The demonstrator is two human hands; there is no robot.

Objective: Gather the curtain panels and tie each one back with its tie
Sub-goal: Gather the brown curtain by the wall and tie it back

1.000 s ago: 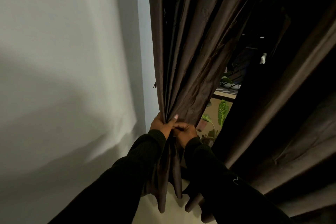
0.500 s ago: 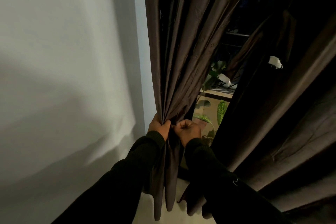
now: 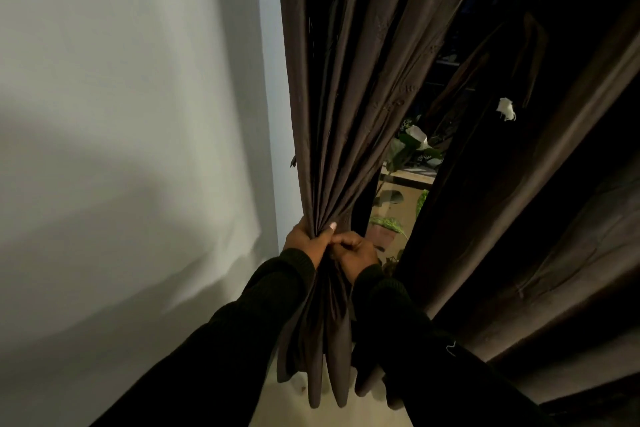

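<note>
Two hands on one panel, as I read the feed. Item 1: wall (image 3: 121, 149), pale, plain, fills the left of view; a narrower, bluish strip of it runs down to the curtain's edge. Item 2: floor (image 3: 277, 406), light, seen btwn the sleeves at bottom. Item 3: gathered curtain panel (image 3: 346, 114), dark brown, pleats drawn to a tight neck at centre, tails hanging loose below. Item 4: left hand (image 3: 304, 239) wrapped round that neck, thumb across the front. Item 5: right hand (image 3: 356, 251) touching the left, fingers curled onto the same bunch; whether it pinches a tie, I can't tell. Item 6: second panel (image 3: 519, 218), ungathered, right side. Item 7: gap btwn panels, w/ potted plants (image 3: 386, 229) beyond.
</note>
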